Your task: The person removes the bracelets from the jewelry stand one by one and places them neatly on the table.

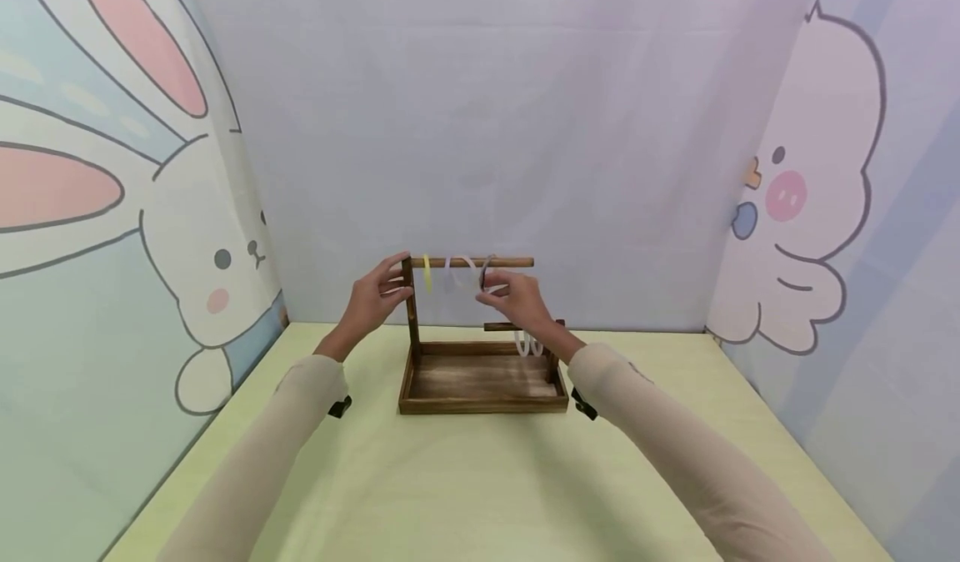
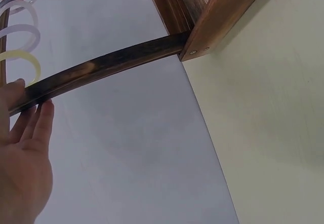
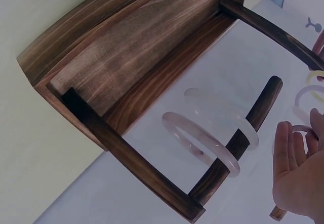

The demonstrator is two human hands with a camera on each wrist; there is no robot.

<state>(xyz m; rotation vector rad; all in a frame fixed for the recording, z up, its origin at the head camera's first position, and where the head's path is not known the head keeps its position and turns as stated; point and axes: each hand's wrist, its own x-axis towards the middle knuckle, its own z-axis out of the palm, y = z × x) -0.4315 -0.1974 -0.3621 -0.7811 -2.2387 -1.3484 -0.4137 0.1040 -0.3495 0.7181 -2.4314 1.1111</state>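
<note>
One rack on one tabletop. It has one tray, one left post, one right post, one upper bar and one lower bar.

Six bangles: at the upper bar four, namely one yellow bangle, one lilac bangle, one whitish bangle, one dark bangle; on the lower bar two pale bangles.

Two sets of fingers, two sleeves, two black pieces.

Three walls: left, far, right. Two cartoons: one rabbit left, one bird right.
</note>
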